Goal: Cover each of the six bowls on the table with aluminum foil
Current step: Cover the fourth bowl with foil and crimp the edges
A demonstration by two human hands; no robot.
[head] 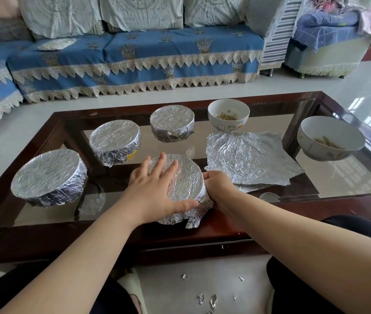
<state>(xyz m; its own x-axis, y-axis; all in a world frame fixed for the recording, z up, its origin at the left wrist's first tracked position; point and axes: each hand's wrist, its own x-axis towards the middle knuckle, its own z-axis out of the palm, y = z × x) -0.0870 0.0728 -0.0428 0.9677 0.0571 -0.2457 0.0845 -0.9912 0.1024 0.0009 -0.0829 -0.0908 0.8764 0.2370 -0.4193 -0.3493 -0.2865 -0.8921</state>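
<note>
A foil-covered bowl (187,177) stands at the near middle of the glass table (350,184). My left hand (155,189) lies flat on its top, fingers straight, thumb along the near rim. My right hand (218,186) grips the bowl's right side, fingers curled round the foil there. Three more foil-covered bowls stand at the left (48,175), the middle left (115,141) and the far middle (172,122). Two white bowls with food stand bare: a small one (228,114) at the back and a larger one (329,138) at the right.
Loose crumpled foil sheets (250,157) lie stacked on the glass to the right of my hands. Small foil scraps (211,300) lie on the floor between my knees. A blue-covered sofa (134,55) runs behind the table.
</note>
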